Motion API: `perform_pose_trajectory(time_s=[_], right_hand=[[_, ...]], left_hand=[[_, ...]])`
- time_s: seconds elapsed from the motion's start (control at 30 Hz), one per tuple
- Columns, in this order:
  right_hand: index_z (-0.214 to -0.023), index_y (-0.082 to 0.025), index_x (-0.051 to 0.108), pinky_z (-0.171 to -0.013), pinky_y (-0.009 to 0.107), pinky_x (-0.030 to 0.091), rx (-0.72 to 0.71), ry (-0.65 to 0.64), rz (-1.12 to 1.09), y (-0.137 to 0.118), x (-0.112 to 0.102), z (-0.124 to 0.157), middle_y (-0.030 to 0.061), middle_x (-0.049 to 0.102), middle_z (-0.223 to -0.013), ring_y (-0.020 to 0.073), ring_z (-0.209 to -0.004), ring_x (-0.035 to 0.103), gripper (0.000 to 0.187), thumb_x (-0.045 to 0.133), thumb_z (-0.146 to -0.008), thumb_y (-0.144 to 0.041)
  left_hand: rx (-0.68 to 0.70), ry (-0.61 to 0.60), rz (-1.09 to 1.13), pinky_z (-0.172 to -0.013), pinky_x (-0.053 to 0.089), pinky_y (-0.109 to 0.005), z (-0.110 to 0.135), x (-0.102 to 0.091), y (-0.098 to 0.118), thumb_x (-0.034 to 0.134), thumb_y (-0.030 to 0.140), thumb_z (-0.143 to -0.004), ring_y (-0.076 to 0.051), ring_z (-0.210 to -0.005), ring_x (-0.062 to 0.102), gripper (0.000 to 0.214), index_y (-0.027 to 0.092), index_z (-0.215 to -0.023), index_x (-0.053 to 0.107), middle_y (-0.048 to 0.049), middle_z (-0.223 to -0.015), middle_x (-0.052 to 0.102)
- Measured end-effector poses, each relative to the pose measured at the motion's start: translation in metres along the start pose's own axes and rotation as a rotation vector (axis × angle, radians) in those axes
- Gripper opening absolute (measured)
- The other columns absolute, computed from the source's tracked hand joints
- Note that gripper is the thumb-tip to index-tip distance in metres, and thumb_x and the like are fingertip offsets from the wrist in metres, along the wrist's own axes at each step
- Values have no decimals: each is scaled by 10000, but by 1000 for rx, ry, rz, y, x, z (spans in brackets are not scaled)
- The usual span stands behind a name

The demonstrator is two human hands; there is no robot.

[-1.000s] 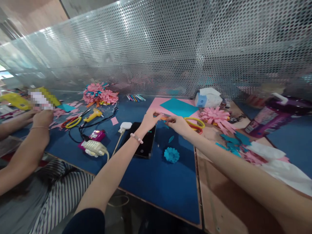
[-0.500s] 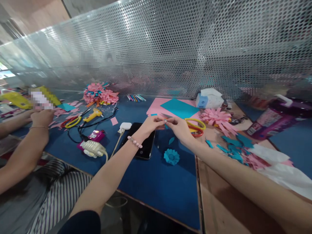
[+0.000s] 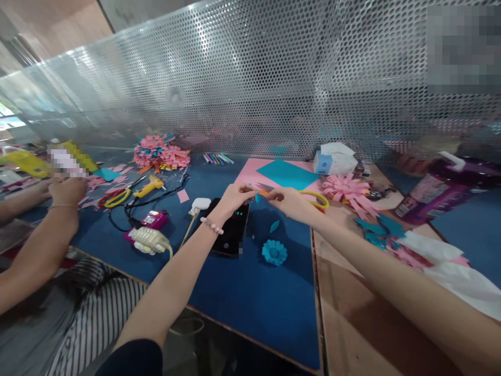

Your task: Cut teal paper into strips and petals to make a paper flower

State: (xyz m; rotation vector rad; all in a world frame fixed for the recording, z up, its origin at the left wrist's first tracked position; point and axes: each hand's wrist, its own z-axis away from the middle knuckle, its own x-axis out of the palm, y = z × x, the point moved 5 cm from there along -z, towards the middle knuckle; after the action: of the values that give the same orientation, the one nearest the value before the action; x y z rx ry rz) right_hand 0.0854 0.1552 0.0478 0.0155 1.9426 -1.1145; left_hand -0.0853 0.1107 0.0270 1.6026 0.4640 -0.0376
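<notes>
Over the far end of the phone, my left hand is closed in a pinch at a small blue paper piece. Facing it, my right hand has its fingers pinched at a small orange piece, which looks like paper. The fingertips are a short gap apart. Below them on the blue table lie a blue paper flower and a blue leaf-shaped piece. Scissors with yellow and red handles lie behind my right hand, partly hidden. The black phone is under my left wrist.
Blue and pink sheets, a tissue pack and a pink paper flower lie behind. A purple bottle stands right. Left are a glue gun, cables and a co-worker's hands. A perforated metal panel closes the back.
My hands have drawn slightly apart, the left moving a little left. An orange piece now shows between the fingertips. The phone's screen has lit up.
</notes>
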Motion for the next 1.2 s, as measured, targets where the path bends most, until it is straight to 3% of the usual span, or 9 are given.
perform_pose_trajectory(time_s=[0.23, 0.4, 0.67, 0.83, 0.97, 1.07, 1.2], right_hand=[[-1084, -150, 717, -883, 294, 467, -110, -356, 383, 5, -1, 5, 93, 690, -1172, 231, -1070, 632, 320, 504, -846, -117], [-1158, -173, 681, -827, 279, 479, -148, -467, 463, 16, 5, 4, 78, 693, -1154, 218, -1022, 646, 372, 551, -810, -152], [-1031, -181, 720, -834, 307, 465, -208, -393, 497, 11, 11, 4, 98, 713, -1047, 226, -946, 661, 252, 539, -855, -192], [-945, -172, 739, -813, 311, 458, -189, -244, 525, 1, 27, -41, 128, 715, -1000, 248, -928, 653, 237, 511, -881, -173], [-1049, -114, 716, -866, 367, 447, -152, -82, 639, -4, 46, -90, 214, 672, -1096, 332, -1122, 553, 298, 472, -934, -240], [-1258, -158, 623, -948, 431, 412, -158, -87, 643, 3, 64, -110, 190, 609, -1264, 359, -1214, 490, 400, 551, -910, -344], [-1199, -185, 654, -963, 411, 400, -171, -140, 635, 10, 80, -112, 147, 653, -1199, 307, -1162, 547, 338, 540, -917, -333]], left_hand=[[47, 162, -218, -689, 497, -266, -15, -34, -17, 724, 291, -701, -167, -701, 662, 231, 126, -864, 719, -73, -781, 724], [38, 244, -351, -772, 504, -279, -23, -46, -28, 714, 293, -703, -207, -844, 699, 217, 138, -855, 723, -91, -860, 750], [10, 198, -368, -793, 498, -282, -30, -43, -40, 728, 297, -679, -212, -844, 705, 183, 166, -806, 714, -74, -853, 755], [54, 166, -471, -771, 487, -301, -29, -38, -38, 695, 273, -716, -229, -834, 693, 103, 186, -768, 713, -79, -845, 745], [127, 152, -666, -810, 476, -318, -27, -34, -36, 646, 262, -768, -246, -885, 676, 126, 198, -844, 723, -95, -916, 737], [173, 106, -808, -847, 464, -332, -25, -28, -34, 589, 230, -809, -256, -930, 662, 167, 189, -902, 722, -118, -969, 723], [206, 74, -917, -873, 450, -333, -23, -23, -29, 531, 218, -852, -258, -970, 647, 210, 171, -938, 717, -141, -998, 704]])
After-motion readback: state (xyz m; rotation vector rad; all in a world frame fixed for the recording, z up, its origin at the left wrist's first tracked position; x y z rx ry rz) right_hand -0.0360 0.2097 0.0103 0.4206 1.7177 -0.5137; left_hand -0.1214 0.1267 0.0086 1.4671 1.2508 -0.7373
